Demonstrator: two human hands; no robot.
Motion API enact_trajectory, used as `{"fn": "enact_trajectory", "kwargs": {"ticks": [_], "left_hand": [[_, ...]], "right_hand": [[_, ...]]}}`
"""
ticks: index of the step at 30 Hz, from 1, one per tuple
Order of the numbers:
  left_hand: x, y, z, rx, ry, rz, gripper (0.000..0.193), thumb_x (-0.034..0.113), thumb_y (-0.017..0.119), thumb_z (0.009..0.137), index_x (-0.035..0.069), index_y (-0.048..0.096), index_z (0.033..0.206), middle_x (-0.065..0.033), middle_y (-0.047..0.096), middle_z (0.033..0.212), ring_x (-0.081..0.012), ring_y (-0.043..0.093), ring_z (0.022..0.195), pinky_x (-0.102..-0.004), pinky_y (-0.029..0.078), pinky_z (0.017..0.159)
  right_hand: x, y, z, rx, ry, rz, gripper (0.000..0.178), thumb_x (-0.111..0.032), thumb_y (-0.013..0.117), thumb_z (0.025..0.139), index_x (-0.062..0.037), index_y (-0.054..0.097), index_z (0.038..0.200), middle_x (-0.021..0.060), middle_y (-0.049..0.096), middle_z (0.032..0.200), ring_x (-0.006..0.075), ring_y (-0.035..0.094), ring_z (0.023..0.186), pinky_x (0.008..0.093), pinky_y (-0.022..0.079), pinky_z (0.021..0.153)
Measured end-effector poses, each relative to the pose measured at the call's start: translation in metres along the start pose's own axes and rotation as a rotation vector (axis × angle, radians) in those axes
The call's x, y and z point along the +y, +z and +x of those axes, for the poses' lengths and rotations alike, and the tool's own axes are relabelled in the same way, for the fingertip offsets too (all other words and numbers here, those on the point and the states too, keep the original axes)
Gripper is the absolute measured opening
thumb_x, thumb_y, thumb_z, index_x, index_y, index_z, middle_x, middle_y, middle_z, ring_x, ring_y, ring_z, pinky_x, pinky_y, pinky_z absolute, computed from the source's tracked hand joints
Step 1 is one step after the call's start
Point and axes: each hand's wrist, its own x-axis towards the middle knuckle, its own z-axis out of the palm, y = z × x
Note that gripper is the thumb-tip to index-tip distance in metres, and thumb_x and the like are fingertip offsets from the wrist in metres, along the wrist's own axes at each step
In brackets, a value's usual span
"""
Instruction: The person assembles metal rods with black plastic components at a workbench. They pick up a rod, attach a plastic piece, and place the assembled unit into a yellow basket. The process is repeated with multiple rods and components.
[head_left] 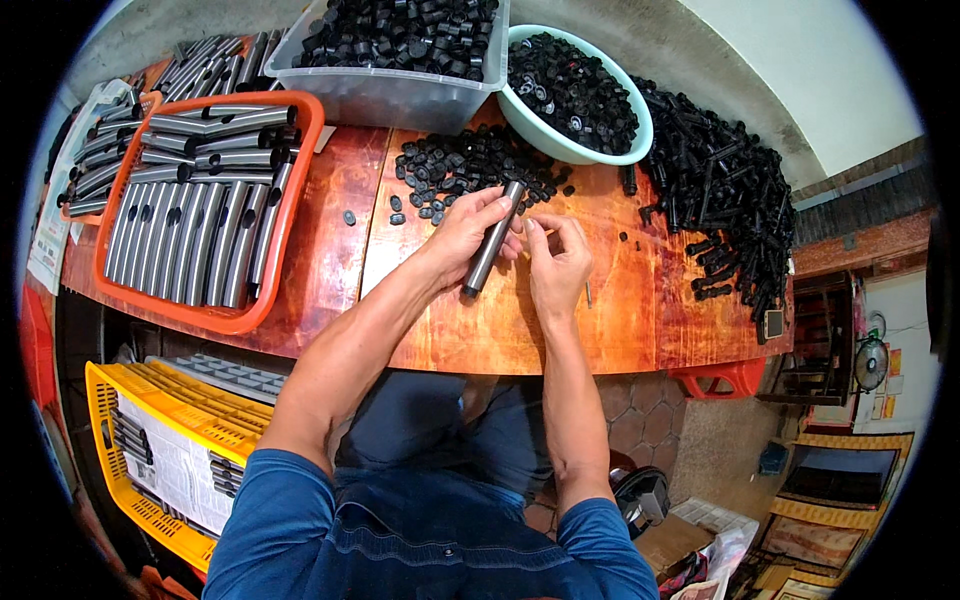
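My left hand (462,232) is wrapped round a dark metal tube (490,250), which slants above the wooden table (610,340) with its lower end toward me. Just right of the tube is my right hand (560,268), thumb and fingers pinched together. Whatever sits in that pinch, if anything, is too small to make out. Beyond both hands lies a loose heap of small black plastic caps (450,168). A thin metal rod (588,294) shows beside my right wrist.
At left stands an orange basket (225,320) of metal tubes. Along the back are a clear plastic bin (385,102) and a pale teal bowl (565,150), both filled with black parts. Black plastic fittings (715,165) are piled at right. A yellow crate (180,390) stands below, left.
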Motion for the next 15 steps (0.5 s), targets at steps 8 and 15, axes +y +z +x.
{"fn": "enact_trajectory", "kwargs": {"ticks": [8, 15], "left_hand": [[-0.002, -0.001, 0.0, 0.0, 0.024, 0.096, 0.043, 0.026, 0.057, 0.104, 0.0, 0.049, 0.137, -0.0036, 0.061, 0.082, -0.0087, 0.059, 0.056, -0.0215, 0.049, 0.047], [-0.012, 0.009, -0.008, -0.183, 0.06, 0.541, 0.053, 0.017, 0.056, 0.101, 0.0, 0.04, 0.149, -0.0066, 0.061, 0.105, -0.0132, 0.061, 0.081, -0.0269, 0.052, 0.073]], "right_hand": [[0.024, 0.003, -0.005, 0.055, 0.058, -0.011, 0.009, -0.008, 0.071, 0.091, 0.0009, 0.07, 0.092, 0.0067, 0.065, 0.082, 0.0137, 0.057, 0.066, 0.0286, 0.046, 0.058], [0.01, -0.024, 0.009, -0.004, 0.383, 0.523, 0.023, -0.014, 0.067, 0.097, 0.001, 0.065, 0.115, 0.0021, 0.065, 0.088, 0.0083, 0.057, 0.07, 0.0233, 0.046, 0.06]]}}
